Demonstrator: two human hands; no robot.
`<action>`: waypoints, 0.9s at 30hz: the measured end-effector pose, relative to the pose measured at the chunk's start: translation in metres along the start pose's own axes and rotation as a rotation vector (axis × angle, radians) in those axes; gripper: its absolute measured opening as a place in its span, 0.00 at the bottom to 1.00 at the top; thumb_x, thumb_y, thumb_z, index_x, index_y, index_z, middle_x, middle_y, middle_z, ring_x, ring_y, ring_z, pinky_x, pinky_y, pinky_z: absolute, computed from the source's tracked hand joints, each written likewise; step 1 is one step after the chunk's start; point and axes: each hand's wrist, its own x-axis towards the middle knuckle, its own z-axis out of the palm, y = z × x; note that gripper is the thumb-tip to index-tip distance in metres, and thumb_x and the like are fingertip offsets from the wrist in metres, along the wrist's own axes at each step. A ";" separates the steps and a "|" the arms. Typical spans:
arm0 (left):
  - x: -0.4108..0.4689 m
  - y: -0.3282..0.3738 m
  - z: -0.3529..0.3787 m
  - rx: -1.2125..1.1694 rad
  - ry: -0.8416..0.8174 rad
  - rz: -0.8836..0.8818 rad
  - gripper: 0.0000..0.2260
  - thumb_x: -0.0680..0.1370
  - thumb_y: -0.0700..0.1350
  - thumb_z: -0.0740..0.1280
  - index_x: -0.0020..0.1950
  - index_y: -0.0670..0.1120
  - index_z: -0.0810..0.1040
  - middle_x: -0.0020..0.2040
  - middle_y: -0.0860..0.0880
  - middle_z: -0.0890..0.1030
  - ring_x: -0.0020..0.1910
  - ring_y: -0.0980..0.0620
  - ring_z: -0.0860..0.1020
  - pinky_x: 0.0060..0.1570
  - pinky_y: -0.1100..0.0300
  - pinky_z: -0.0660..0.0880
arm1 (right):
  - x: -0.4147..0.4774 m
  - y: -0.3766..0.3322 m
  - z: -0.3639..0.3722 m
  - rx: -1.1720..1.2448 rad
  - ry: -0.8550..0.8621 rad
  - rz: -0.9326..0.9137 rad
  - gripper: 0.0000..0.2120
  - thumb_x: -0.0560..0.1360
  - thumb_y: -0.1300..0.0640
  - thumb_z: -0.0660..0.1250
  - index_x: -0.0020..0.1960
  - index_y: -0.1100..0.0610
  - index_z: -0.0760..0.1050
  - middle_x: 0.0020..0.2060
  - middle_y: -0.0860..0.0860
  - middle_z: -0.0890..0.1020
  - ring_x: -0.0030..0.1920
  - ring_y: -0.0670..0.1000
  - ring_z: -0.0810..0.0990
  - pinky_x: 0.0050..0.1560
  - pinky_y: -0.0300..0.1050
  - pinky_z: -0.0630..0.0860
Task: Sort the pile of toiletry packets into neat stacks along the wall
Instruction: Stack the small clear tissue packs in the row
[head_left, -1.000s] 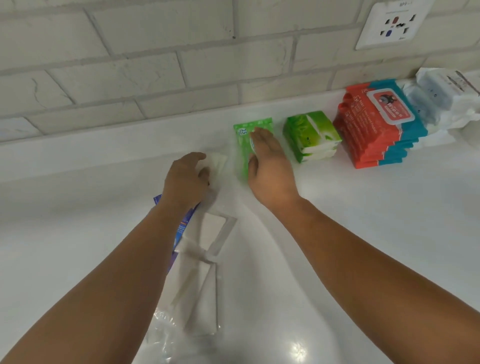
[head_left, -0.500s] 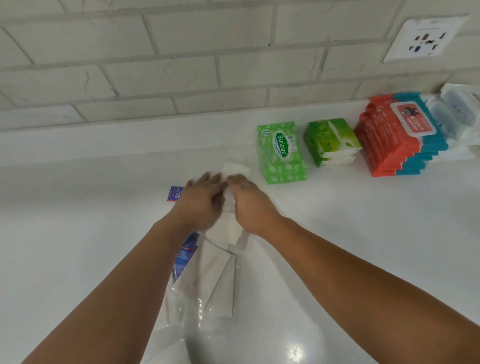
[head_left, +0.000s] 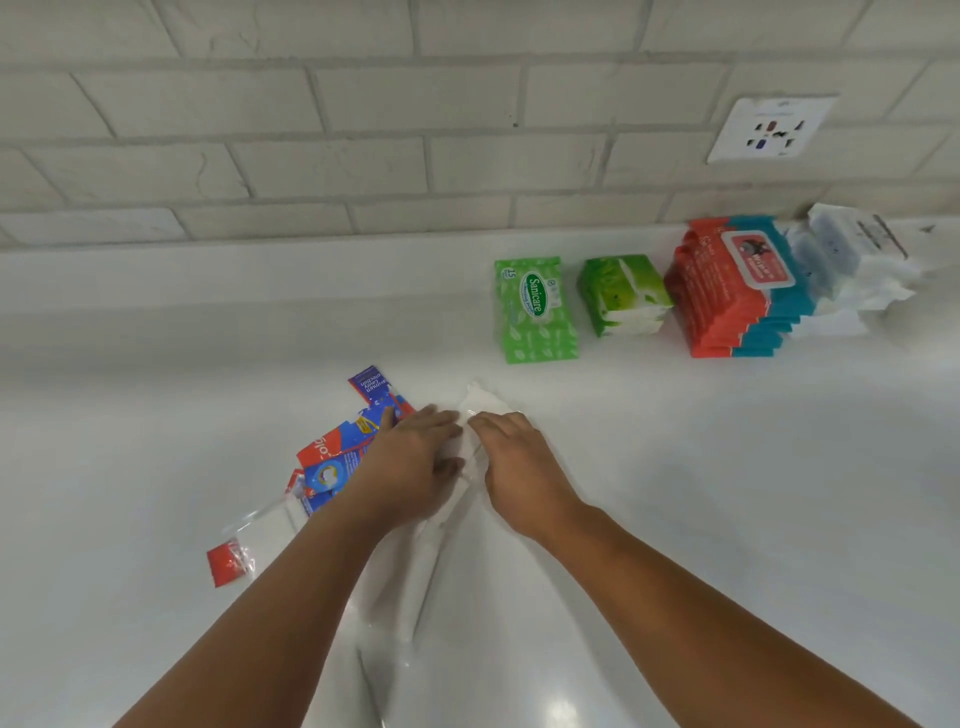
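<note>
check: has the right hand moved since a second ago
Yes. The right hand has left the green Sanicare pack, drawing back toward the person and leftward onto the white packet.

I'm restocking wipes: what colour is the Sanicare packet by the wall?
The Sanicare packet is bright green with pale leaves, seen in the head view.

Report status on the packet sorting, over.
Left hand and right hand grip the white packet, mid-counter. Sanicare stack and three more at the wall. Toothpaste packets loose beside left hand. Nothing between hands and wall.
</note>
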 end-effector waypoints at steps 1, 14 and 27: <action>-0.005 0.006 0.003 0.020 -0.007 0.010 0.20 0.79 0.49 0.69 0.71 0.47 0.77 0.75 0.53 0.72 0.78 0.51 0.64 0.77 0.43 0.50 | -0.006 0.003 -0.002 0.016 0.006 0.014 0.26 0.74 0.67 0.63 0.72 0.59 0.69 0.68 0.54 0.74 0.67 0.56 0.70 0.70 0.48 0.66; -0.064 0.082 0.031 0.010 0.129 0.101 0.17 0.61 0.43 0.82 0.47 0.42 0.84 0.51 0.45 0.85 0.47 0.42 0.83 0.54 0.58 0.71 | -0.095 0.037 -0.033 -0.010 -0.051 -0.049 0.21 0.76 0.56 0.70 0.68 0.55 0.74 0.65 0.50 0.78 0.71 0.53 0.68 0.73 0.47 0.58; -0.096 0.148 0.032 0.071 0.124 -0.124 0.11 0.74 0.38 0.70 0.55 0.42 0.85 0.54 0.45 0.85 0.54 0.43 0.81 0.55 0.55 0.76 | -0.136 0.058 -0.050 0.124 -0.101 -0.126 0.19 0.75 0.63 0.67 0.67 0.59 0.75 0.62 0.51 0.80 0.61 0.54 0.72 0.62 0.43 0.69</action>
